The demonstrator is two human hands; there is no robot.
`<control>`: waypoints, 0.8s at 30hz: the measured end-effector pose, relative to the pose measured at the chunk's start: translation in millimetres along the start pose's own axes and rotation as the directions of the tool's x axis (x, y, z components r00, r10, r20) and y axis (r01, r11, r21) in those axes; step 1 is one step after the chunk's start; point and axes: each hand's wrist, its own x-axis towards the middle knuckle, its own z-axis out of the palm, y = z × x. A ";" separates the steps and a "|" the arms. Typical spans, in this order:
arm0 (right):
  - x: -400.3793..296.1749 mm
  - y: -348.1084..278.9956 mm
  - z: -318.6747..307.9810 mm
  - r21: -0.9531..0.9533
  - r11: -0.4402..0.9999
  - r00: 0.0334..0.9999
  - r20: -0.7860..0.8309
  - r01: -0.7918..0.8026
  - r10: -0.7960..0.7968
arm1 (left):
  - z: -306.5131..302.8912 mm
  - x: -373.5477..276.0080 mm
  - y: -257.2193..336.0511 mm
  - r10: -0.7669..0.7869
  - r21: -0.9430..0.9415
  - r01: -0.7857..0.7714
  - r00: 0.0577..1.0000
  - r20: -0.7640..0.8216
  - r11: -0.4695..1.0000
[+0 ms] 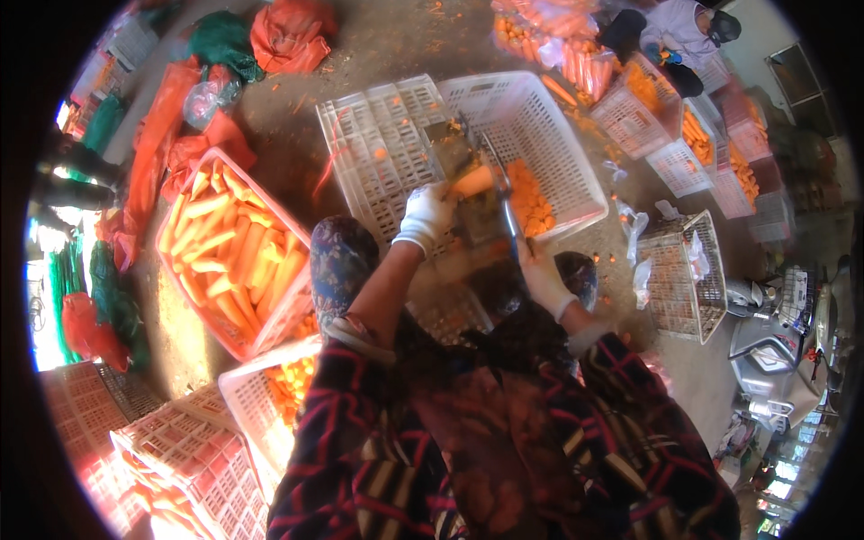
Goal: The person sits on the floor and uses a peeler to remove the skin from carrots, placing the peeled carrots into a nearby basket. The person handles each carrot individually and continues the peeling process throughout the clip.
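Note:
My left hand (426, 214), in a white knitted glove, grips a thick carrot (474, 181) over a worn block (451, 150) on an upturned white plastic crate (385, 142). In my right hand (542, 278), also gloved, is the handle of a long metal blade (510, 214). The blade lies across the right end of the carrot. Just beyond it, cut carrot pieces (530, 202) lie heaped in an open white plastic crate (567, 148). How the far end of the blade is fixed cannot be made out.
A crate of whole carrots (236, 250) stands at my left, with a crate of carrot pieces (291, 385) nearer me. Red mesh sacks (290, 37) lie beyond. A person (678, 34) works at upper right near filled crates (641, 101). A wire basket (682, 277) and a scooter (769, 358) stand right.

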 end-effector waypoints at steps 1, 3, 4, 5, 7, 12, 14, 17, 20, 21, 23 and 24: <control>-1.8 18.5 8.7 -0.061 0.990 0.991 -0.034 0.126 -0.128 | 0.0 -4.8 2.3 0.001 0.017 -0.001 1.000 0.030 1.000; 9.8 50.7 13.2 -0.113 0.985 0.988 -0.069 0.132 -0.140 | -1.8 5.2 14.6 0.042 0.052 -0.045 0.998 0.057 0.998; 6.4 52.0 14.3 -0.133 0.984 0.990 -0.066 0.117 -0.127 | -3.1 1.8 16.3 0.036 0.009 -0.036 0.998 0.053 0.999; 6.5 54.6 7.0 -0.126 0.974 0.981 -0.019 0.189 -0.193 | 2.4 0.4 12.0 0.057 -0.002 -0.057 0.998 0.012 0.998; 9.4 12.7 -15.2 -0.088 0.950 0.950 0.114 0.300 -0.289 | 11.0 -5.1 -14.4 0.068 -0.008 -0.069 0.993 -0.093 0.998; 5.7 -89.5 -60.6 0.091 0.953 0.928 0.271 -0.288 0.254 | 3.7 -0.6 9.6 0.049 0.078 -0.050 0.999 0.014 0.996; 1.2 -39.8 -21.9 0.043 0.987 0.985 0.078 -0.157 0.154 | 7.3 -1.7 6.9 0.056 0.080 -0.055 0.998 -0.003 0.995; 0.8 21.5 10.4 -0.100 0.993 0.996 -0.073 -0.059 0.052 | 10.8 0.8 7.9 0.064 0.078 -0.067 0.997 0.040 0.995; 3.2 27.0 3.0 -0.061 0.997 0.998 0.048 0.045 -0.042 | 12.4 6.4 -4.4 0.104 0.090 -0.106 0.994 0.023 0.990; 9.4 21.6 -6.0 0.010 0.999 0.996 0.083 0.044 -0.045 | 14.3 10.1 -8.0 0.126 0.088 -0.126 0.992 0.006 0.988; 8.6 -19.2 -30.6 0.106 0.992 0.979 0.183 0.066 -0.085 | 4.5 4.1 -4.4 0.087 0.101 -0.093 0.994 0.066 0.991; 4.9 -53.1 -47.2 0.131 0.986 0.966 0.226 0.099 -0.127 | 6.6 3.4 -7.0 0.108 0.096 -0.112 0.993 0.045 0.989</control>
